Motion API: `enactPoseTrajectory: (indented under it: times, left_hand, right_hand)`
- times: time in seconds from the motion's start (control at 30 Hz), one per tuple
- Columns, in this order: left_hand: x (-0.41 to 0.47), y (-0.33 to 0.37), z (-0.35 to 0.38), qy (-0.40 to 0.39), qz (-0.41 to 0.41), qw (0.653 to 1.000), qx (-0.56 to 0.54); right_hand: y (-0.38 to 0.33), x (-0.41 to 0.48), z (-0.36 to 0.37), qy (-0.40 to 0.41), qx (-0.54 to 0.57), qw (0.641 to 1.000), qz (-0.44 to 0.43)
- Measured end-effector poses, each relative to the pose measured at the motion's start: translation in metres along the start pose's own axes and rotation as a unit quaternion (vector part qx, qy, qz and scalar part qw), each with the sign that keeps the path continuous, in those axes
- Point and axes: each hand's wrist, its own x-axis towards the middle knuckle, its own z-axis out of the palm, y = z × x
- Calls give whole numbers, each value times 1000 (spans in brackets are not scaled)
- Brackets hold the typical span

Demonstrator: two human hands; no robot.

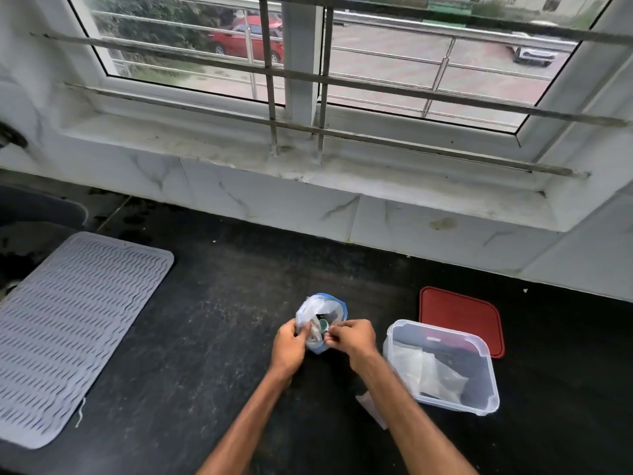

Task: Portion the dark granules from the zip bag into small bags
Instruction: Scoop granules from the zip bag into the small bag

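1. Head view: the zip bag (323, 308) stands mouth-up on the counter (205, 337), touching both hands.
2. The left hand (289, 344) grips its near-left rim, and the right hand (351, 337) pinches the near-right rim beside a teal scoop (323, 326).
3. Clear bags (424, 368) lie in the tub (479, 402), nearer the right hand.

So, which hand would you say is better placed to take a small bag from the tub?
Right, probably: the right hand is nearer the tub; the left hand grips the zip bag on the far side.
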Motion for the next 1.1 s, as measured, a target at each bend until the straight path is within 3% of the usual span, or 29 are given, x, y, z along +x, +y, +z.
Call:
enactPoseTrajectory:
  times: [0.1,0.2,0.27,0.37,0.53,0.73,0.83,0.9,1.0,1.1]
  left_hand:
    - [1,9,-2,-57,-41,996,-48]
    - [3,19,-5,-62,-78,995,-26]
    - [5,21,-9,-50,-78,995,-22]
    - [1,21,-14,-52,-96,994,-22]
    - [-2,8,-19,28,-64,997,-19]
    - [-15,13,-26,85,34,995,38]
    - [-40,25,-25,199,135,965,104]
    - [-65,32,-16,223,222,944,103]
    - [-101,29,7,91,277,951,101]
    - [-125,10,32,-41,330,924,188]
  right_hand:
    - [2,-2,10,54,-82,993,-61]
    - [8,-10,20,64,-180,976,-105]
    - [7,-15,21,47,-149,983,-95]
    - [2,-12,15,3,10,1000,-23]
    - [-18,-21,1,-34,61,998,-1]
    - [-27,-36,-24,-80,77,994,-17]
    - [-29,-51,-44,-98,92,991,-27]
    - [-28,-64,-62,-110,101,988,-38]
    - [-21,-87,-96,-119,117,985,-52]
    - [-6,-106,-131,-103,119,985,-73]
